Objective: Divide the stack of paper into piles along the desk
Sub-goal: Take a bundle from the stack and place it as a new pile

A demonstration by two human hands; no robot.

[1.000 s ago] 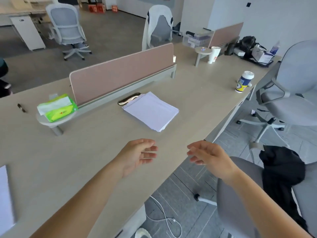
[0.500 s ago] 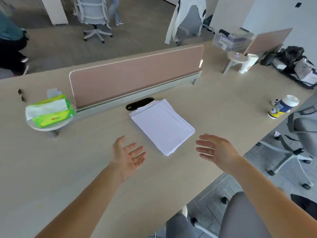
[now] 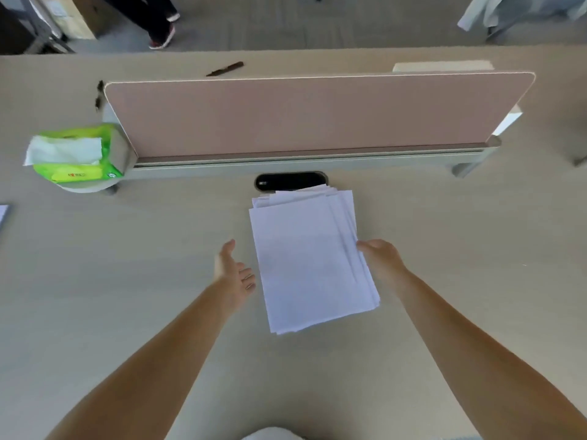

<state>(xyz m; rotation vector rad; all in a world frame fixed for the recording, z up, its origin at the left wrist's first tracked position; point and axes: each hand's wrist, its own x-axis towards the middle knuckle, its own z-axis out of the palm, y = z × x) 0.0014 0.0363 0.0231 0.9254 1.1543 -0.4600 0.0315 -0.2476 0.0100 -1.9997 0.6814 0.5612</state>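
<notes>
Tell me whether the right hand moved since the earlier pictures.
Yes. The right hand has closed in on the paper stack, now at its right edge; earlier it hung clear of it.

Stack of paper (image 3: 309,258): white sheets, loosely fanned at far and right edges; lies flat on desk (image 3: 127,281), slightly skewed; far end overlaps dark oval cable port (image 3: 286,181).

right hand (image 3: 379,258) fingers unseen beside paper stack (image 3: 311,262) | sheet (image 3: 2,214) cut by left edge | cable port (image 3: 286,181) part-covered
</notes>
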